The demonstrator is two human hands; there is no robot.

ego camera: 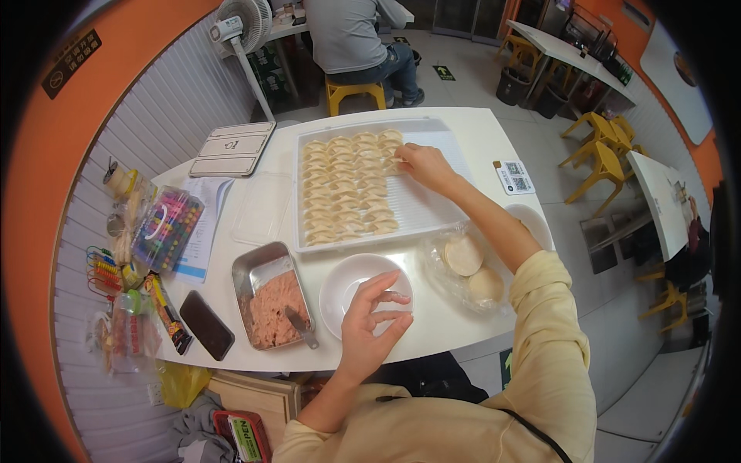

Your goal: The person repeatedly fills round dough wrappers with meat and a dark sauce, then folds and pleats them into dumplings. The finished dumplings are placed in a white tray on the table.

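Observation:
A white plastic tray holds several columns of pleated dumplings on its left part; its ribbed right part is bare. At the top of the rightmost column, my right hand pinches a dumpling at the tray surface. My left hand hovers over a white bowl, its fingers curved apart with nothing between them. Left of the bowl, a metal pan contains pink minced filling with a small spreader stuck in it. Round dough wrappers lie in a clear plastic bag.
A smartphone, a clear lid, papers and a case of coloured markers occupy the table's left. Another bowl stands at the right edge, partly behind my forearm. Beyond the table, a person sits on a yellow stool.

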